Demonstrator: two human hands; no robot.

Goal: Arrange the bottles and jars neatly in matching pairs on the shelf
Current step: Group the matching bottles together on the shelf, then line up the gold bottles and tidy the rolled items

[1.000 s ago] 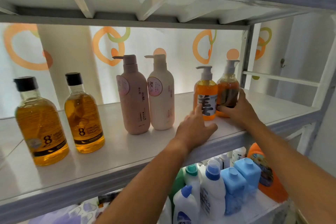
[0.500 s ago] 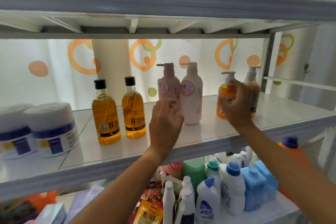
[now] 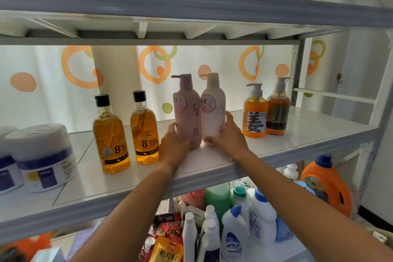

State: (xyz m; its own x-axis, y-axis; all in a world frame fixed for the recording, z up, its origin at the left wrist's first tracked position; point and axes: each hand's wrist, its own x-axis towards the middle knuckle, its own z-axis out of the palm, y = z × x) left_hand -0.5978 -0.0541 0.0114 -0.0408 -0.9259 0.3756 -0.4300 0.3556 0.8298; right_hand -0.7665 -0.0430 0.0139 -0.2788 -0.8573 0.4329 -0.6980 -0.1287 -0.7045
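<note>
On the white shelf [image 3: 212, 164] stand pairs in a row. My left hand [image 3: 173, 147] grips the base of the pink pump bottle [image 3: 186, 110]. My right hand [image 3: 228, 136] grips the cream pump bottle [image 3: 213, 108] right beside it; the two bottles touch. To the left stand two amber black-capped bottles, one nearer [image 3: 110, 136] and one further back [image 3: 144, 132]. At the far left sit two white jars with purple bands [image 3: 42, 155]. To the right stand an orange pump bottle [image 3: 255, 117] and a darker amber pump bottle [image 3: 278, 110], side by side.
A shelf above [image 3: 191, 4] carries boxes. Below, a lower shelf holds several white cleaner bottles [image 3: 234, 234], a green bottle [image 3: 218, 198], an orange detergent jug [image 3: 327, 185] and snack packets [image 3: 168, 249]. A metal upright [image 3: 297, 74] bounds the shelf on the right.
My right hand left the orange pump bottles and moved left onto the cream bottle. My left hand closed on the pink bottle. The view has pulled back and shifted left.
</note>
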